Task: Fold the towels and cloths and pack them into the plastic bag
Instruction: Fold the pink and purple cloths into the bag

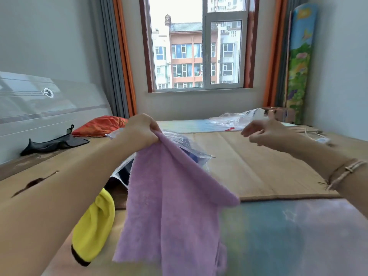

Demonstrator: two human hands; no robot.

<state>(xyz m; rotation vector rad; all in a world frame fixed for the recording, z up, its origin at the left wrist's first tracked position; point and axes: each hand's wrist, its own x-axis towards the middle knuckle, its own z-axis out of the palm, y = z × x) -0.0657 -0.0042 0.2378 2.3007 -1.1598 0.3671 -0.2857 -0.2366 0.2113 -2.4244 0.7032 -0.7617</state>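
1. One cloth was in play — the purple towel [175,206] hung from the left hand [142,129], which pinched it at a top corner and held it up off the bed so it draped open, probably to find the edges for folding.
2. Right hand [262,133] was held out beside it, apart from the towel, fingers loosely curled and gripping nothing. My guess is it was headed for the other corner.
3. Right behind the towel sat a crinkly clear plastic bag [191,144] with something dark blue inside — that looked like the bag being packed, handy just under the left hand. A second clear plastic sheet [237,117] lay further back near the window; couldn't tell if it's a bag too.
4. Yellow cloth [93,226] with a dark edge lay low on the left, half hidden by the left forearm, not folded as far as I could see.
5. Black cloth [53,144] and an orange cushion [101,125] sat by the headboard, well away.
6. Hard to read: the towel's bottom edge ran out of frame, and the whole lower part was smeary, so whether it was already doubled over I couldn't say.
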